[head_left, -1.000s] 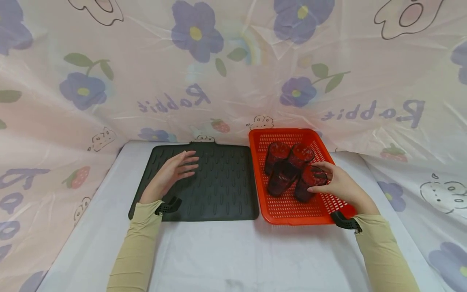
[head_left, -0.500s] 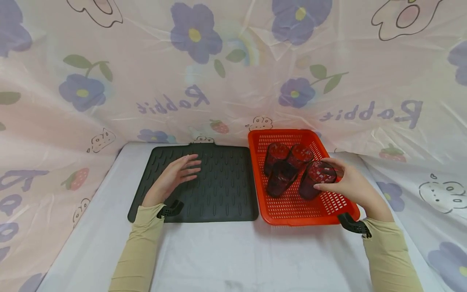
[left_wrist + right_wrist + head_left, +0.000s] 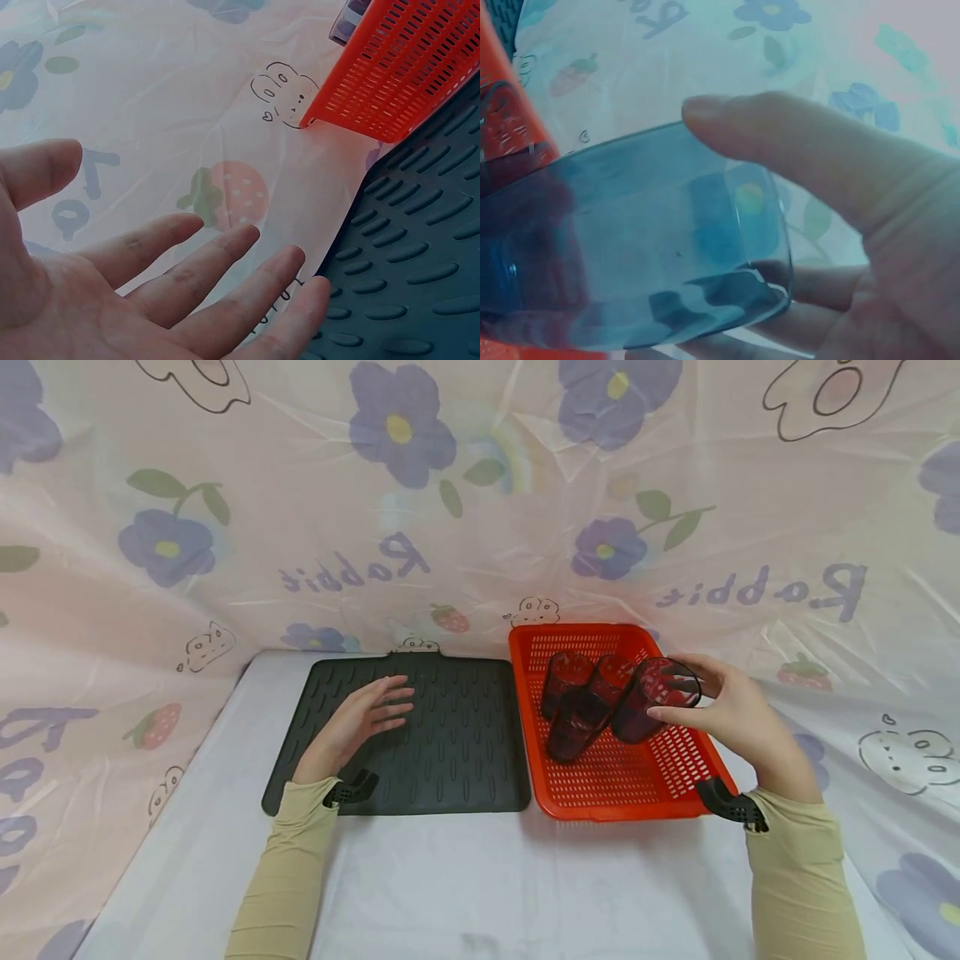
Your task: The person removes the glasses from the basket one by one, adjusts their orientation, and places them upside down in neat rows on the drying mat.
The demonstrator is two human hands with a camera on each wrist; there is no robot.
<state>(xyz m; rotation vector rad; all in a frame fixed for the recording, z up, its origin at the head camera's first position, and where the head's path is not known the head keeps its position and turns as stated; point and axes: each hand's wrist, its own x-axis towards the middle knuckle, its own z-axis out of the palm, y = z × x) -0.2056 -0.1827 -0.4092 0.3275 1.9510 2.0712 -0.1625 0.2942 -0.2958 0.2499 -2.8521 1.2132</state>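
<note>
A: Nearest, a white worktop (image 3: 480, 877) and two beige sleeves reaching in from the near edge.

B: And the left hand (image 3: 352, 722)?

A: Spread, fingers straight and relaxed, holding nothing. Resting palm down on a black ridged mat (image 3: 465, 760), toward its left half. Seen from the left wrist (image 3: 150, 277): fingers fanned out, mat ridges (image 3: 420, 255) just past the fingertips.

B: Right of the mat?

A: An orange slotted basket (image 3: 600, 793), just beside the mat's right edge, edges about touching. Corner of it also visible in the left wrist view (image 3: 405, 75).

B: The right hand (image 3: 731, 714)?

A: Curled round a dark tinted cup (image 3: 656, 697), thumb on the near side of the rim, fingers on the far side. Cup tilted, mouth toward the right, raised above the basket's right part; contact with the basket floor hard to judge. From the right wrist (image 3: 870, 247): thumb lying across the see-through cup wall (image 3: 630, 247), fingers showing behind it.

B: Anything else in the basket?

A: Three more dark cups (image 3: 577, 706), bunched together in the far left part, just beside the held one. Touching or apart, cannot tell.

B: Farthest?

A: A pink plastic sheet (image 3: 480, 527) printed with purple flowers, strawberries and the word "Rabbit", rising behind and to both sides of the worktop.
</note>
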